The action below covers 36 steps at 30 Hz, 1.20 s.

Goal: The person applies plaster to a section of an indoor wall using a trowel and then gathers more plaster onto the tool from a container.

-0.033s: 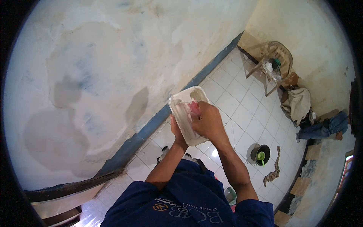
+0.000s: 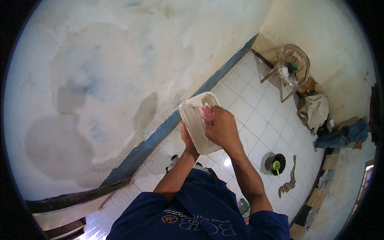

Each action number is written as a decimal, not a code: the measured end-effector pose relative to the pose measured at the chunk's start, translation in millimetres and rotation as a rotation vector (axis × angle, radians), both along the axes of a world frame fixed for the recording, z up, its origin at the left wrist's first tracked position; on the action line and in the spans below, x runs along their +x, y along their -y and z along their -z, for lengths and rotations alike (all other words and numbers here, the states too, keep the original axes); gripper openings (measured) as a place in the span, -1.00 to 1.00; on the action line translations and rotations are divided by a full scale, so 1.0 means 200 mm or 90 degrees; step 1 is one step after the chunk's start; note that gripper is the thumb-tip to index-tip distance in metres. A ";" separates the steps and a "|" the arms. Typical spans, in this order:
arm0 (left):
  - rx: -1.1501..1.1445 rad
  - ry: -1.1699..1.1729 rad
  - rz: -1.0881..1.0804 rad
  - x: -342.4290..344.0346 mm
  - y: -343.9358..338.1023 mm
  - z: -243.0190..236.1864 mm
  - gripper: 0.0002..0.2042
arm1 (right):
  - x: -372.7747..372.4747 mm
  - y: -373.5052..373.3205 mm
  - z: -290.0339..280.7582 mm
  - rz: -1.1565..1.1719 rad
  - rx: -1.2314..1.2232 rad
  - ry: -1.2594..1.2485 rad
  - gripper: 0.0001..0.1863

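Observation:
In front of my chest I hold an off-white rectangular tub [image 2: 210, 151], tilted, with pale wet paste [image 2: 196, 125] inside. My left hand [image 2: 189, 140] is closed on the tub's left side and underside; most of its fingers are hidden behind it. Over the tub's right side, my right hand [image 2: 225, 127] grips a reddish-pink flat scraper [image 2: 208, 114] smeared with white. The scraper's blade lies in the paste, and its grip end is covered by my fingers.
A patchy white wall [image 2: 120, 80] with a blue lower band [image 2: 160, 130] rises at left. On the tiled floor stand a black bucket [image 2: 282, 159] with a green dipper [image 2: 276, 165], and a twisted rag [image 2: 289, 185]. Farther right are a chair [image 2: 307, 62], cloth [image 2: 317, 108] and another person [image 2: 340, 138].
My right hand and the scraper have shifted slightly right and down within the tub. The paste surface looks smoother. My left hand's grip on the tub is unchanged.

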<state>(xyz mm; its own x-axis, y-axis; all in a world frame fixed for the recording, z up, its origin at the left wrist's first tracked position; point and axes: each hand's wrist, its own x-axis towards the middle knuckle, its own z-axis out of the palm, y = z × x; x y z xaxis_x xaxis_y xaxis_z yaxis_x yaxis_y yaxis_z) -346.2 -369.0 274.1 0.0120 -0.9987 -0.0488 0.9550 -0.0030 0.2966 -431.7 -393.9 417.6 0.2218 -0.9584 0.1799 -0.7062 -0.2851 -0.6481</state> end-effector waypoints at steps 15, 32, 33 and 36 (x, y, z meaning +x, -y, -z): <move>0.010 0.007 0.017 0.04 0.00 -0.05 -0.23 | 0.03 0.04 0.03 -0.007 -0.089 0.001 -0.87; -0.013 -0.019 0.076 0.07 -0.01 -0.10 -0.21 | 0.06 -0.01 -0.09 0.027 -0.065 -0.076 -0.90; -0.014 -0.019 0.075 0.06 -0.01 -0.09 -0.21 | 0.11 -0.03 -0.08 -0.002 -0.055 -0.083 -0.90; 0.033 -0.024 0.041 0.06 0.00 -0.09 -0.24 | 0.13 -0.04 -0.07 -0.071 -0.001 -0.071 -0.88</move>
